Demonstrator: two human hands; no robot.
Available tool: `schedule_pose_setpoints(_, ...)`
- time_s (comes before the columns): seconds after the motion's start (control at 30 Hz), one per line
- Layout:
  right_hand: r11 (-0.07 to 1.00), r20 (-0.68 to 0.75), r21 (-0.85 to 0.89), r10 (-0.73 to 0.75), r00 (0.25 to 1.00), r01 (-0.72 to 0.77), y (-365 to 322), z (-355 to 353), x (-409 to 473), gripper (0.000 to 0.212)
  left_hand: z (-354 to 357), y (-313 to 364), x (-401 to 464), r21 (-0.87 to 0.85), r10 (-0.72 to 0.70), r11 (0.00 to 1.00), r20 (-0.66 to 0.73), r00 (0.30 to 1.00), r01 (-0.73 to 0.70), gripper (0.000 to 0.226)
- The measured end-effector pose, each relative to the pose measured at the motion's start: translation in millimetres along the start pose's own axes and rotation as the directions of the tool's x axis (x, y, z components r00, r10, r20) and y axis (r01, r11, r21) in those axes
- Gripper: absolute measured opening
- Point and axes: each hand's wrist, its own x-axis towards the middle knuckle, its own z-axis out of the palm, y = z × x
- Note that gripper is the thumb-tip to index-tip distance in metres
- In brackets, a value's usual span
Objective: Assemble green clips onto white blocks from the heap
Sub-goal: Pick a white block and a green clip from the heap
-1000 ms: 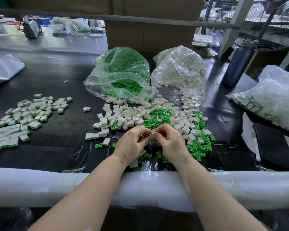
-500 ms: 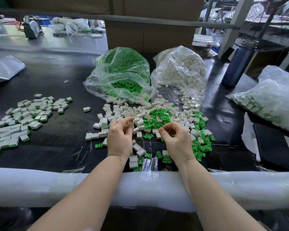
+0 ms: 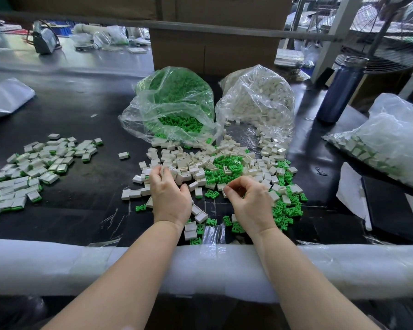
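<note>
Left hand (image 3: 168, 197) reaches palm-down into the near-left edge of the mixed heap (image 3: 215, 170), fingers spread and lightly bent, tips touching loose white blocks (image 3: 184, 171); cannot tell if one is actually gripped yet, it looks like feeling for the next block. Right hand (image 3: 249, 201) hovers just over the heap's near-right side, fingers curled in, thumb and forefinger pinched together; whatever sits between them is too small to make out, probably a green clip, judged only. Likely split of work: left fetches the block, right brings the clip, so both stay close to the middle, where both parts lie mixed. Green clips (image 3: 227, 167) are small, bright, prong-shaped moulded plastic, tangling a bit in clusters; blocks are small hard rectangular housings, glossy off-white, some showing an open slot. Supply sits right behind the heap: one clear crinkly bag of green clips (image 3: 174, 103) and one bag of white blocks (image 3: 258, 101), mouths spilling forward so parts feed toward the hands. Finished pieces (image 3: 34, 167), white with a green edge, lie well apart to the left, kept clear of the raw parts. Another filled bag (image 3: 386, 144) is on the right. Black matte table (image 3: 81, 110), white foam-padded front rail (image 3: 57, 265) under the forearms, dark blue bottle (image 3: 341, 89) at far right.
</note>
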Motion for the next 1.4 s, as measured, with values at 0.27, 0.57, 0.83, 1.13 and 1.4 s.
schedule_pose_setpoints(0.27,0.974,0.065,-0.219,-0.049,0.997,0.063,0.9,5.4,1.7,0.015,1.0,-2.0,-2.2,0.053,0.132,0.990,-0.013,0.991,-0.131,0.028)
schedule_pose_setpoints(0.57,0.907,0.185,-0.403,-0.055,0.981,0.127,-2.1,9.3,0.2,0.029,3.1,-1.0,-3.3,0.140,0.181,0.973,0.013,0.983,-0.181,0.025)
schedule_pose_setpoints(0.83,0.907,0.174,-0.407,-0.041,0.984,0.110,0.5,11.0,0.3,0.021,3.1,-0.4,-4.2,0.153,0.162,0.975,0.023,0.987,-0.163,0.015)
schedule_pose_setpoints(1.13,0.896,0.181,-0.431,-0.031,0.983,0.108,0.1,10.8,-0.3,0.024,3.4,-0.7,-2.5,0.180,0.110,0.977,0.031,0.993,-0.114,0.026)
schedule_pose_setpoints(1.4,0.905,0.181,-0.413,-0.029,0.983,0.103,-0.7,10.7,-0.9,0.020,1.6,1.3,-2.5,0.163,0.092,0.982,0.020,0.996,-0.094,0.026)
